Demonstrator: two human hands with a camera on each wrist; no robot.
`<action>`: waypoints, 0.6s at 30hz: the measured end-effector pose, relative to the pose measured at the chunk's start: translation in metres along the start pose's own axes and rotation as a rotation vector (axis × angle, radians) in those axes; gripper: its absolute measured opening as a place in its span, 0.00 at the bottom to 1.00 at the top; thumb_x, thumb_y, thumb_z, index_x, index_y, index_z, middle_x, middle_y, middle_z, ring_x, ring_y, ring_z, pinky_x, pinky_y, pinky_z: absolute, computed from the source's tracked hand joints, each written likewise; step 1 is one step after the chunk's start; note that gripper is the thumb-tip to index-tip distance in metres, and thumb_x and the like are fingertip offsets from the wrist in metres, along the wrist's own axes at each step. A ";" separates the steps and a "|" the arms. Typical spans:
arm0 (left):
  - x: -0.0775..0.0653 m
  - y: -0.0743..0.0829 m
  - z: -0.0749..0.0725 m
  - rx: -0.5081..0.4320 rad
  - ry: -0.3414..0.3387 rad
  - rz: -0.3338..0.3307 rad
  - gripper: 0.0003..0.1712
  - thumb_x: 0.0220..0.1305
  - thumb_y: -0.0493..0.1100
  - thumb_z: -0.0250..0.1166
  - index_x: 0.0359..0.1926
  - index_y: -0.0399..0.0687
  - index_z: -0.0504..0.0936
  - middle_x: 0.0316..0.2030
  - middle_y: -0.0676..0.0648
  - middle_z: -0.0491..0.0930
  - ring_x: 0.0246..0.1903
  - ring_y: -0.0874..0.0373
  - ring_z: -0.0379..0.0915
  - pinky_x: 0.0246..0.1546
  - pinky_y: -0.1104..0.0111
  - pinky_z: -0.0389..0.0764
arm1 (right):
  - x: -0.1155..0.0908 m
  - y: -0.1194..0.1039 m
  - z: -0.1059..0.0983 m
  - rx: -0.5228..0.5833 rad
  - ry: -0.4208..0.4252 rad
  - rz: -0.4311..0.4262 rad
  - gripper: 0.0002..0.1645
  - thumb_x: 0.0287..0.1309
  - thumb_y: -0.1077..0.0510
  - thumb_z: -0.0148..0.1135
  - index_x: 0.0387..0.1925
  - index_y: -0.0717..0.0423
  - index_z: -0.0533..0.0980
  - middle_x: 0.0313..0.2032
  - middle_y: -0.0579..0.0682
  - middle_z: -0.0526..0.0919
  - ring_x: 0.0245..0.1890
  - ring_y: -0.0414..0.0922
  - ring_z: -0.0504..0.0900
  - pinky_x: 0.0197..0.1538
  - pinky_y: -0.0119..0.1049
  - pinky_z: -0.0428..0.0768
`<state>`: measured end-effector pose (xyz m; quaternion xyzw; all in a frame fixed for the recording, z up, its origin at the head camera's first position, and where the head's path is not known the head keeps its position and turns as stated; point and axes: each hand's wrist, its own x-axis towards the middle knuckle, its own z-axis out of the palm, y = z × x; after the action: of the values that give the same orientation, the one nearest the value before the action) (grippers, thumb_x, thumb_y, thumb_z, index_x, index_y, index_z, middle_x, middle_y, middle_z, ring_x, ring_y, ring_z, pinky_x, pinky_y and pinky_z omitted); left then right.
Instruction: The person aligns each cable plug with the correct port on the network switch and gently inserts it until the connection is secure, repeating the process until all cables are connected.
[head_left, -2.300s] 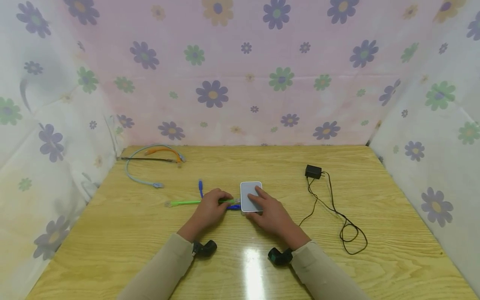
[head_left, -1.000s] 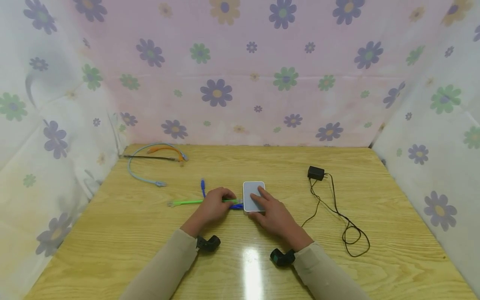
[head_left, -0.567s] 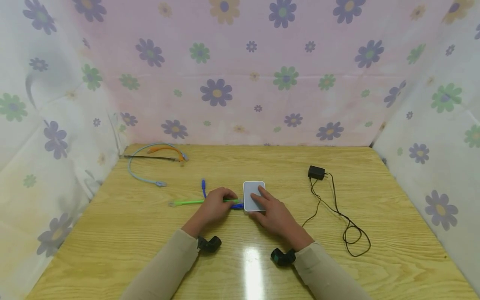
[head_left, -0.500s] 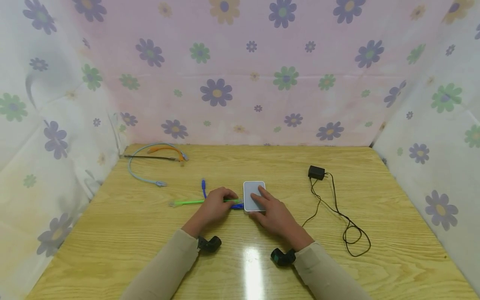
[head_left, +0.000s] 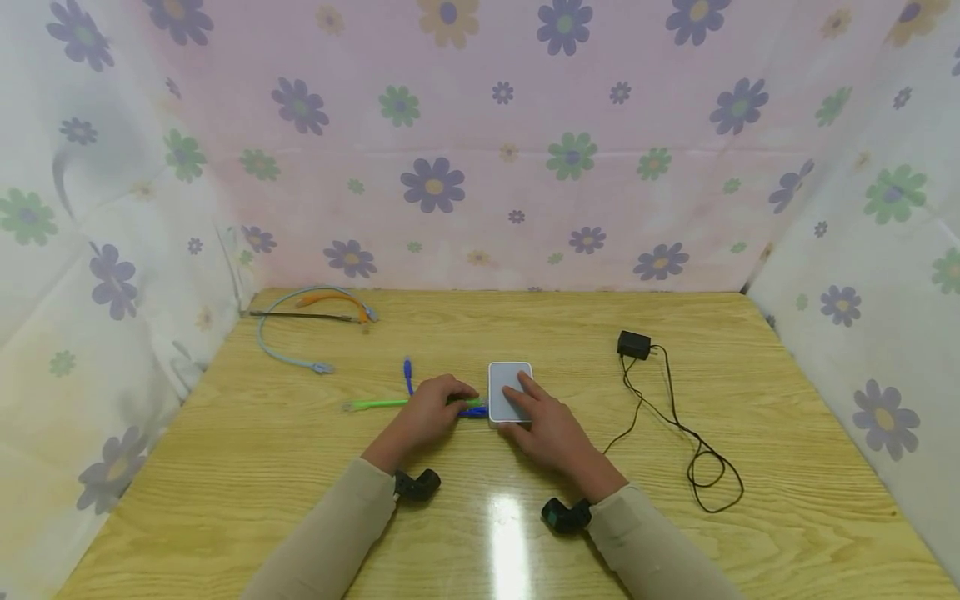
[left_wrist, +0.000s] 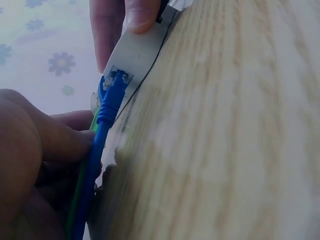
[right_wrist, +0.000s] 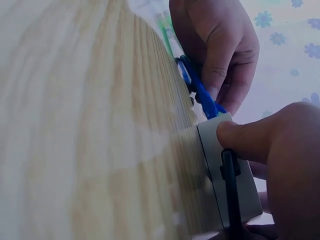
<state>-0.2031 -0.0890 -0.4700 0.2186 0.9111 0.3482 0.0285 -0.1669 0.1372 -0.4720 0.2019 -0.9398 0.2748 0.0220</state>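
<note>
My left hand [head_left: 431, 410] pinches the green network cable [head_left: 378, 405] near its clear plug [left_wrist: 94, 101], close against the left side of a small white router [head_left: 504, 408] with a grey top. Whether that plug is inside a port cannot be seen. Just below it, the blue network cable [left_wrist: 114, 92] sits in a port of the router; its other end [head_left: 408, 367] lies behind my left hand. My right hand [head_left: 551, 427] grips the router, thumb on the near side, fingers over the top. A black lead [right_wrist: 231, 190] enters the side by that thumb.
A black power adapter [head_left: 634, 344] lies at the right with its looped cord [head_left: 693, 450]. At the back left lie a light blue cable [head_left: 262, 342], an orange cable [head_left: 330, 295] and a short black cable [head_left: 307, 316]. Patterned fabric [head_left: 480, 192] encloses the wooden table [head_left: 750, 400].
The green cable has shifted slightly to the right towards the router, with my left hand pinching it throughout. My right hand stays on the router. The whole head view has shifted a little.
</note>
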 end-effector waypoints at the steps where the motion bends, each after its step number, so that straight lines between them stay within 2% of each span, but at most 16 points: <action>1: 0.000 0.000 0.000 0.003 0.004 0.003 0.12 0.65 0.34 0.61 0.46 0.47 0.86 0.42 0.49 0.83 0.47 0.53 0.79 0.51 0.58 0.79 | 0.000 0.000 0.000 -0.002 0.004 -0.003 0.35 0.61 0.44 0.63 0.66 0.52 0.70 0.71 0.60 0.61 0.65 0.62 0.70 0.59 0.54 0.76; 11: 0.000 -0.003 0.001 0.002 0.013 0.019 0.11 0.65 0.34 0.61 0.45 0.47 0.86 0.42 0.49 0.83 0.47 0.54 0.79 0.51 0.58 0.79 | 0.001 -0.005 -0.001 0.005 0.023 0.013 0.34 0.59 0.46 0.66 0.64 0.55 0.72 0.70 0.62 0.62 0.63 0.64 0.71 0.59 0.54 0.76; 18: 0.000 -0.002 0.002 0.008 0.014 0.031 0.11 0.65 0.34 0.61 0.44 0.47 0.87 0.42 0.49 0.83 0.46 0.53 0.79 0.50 0.58 0.80 | 0.001 -0.010 0.000 -0.033 0.026 -0.005 0.34 0.60 0.50 0.65 0.64 0.60 0.71 0.68 0.68 0.63 0.62 0.66 0.71 0.56 0.55 0.77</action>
<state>-0.2032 -0.0891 -0.4727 0.2304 0.9091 0.3466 0.0160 -0.1642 0.1289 -0.4671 0.2002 -0.9434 0.2617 0.0383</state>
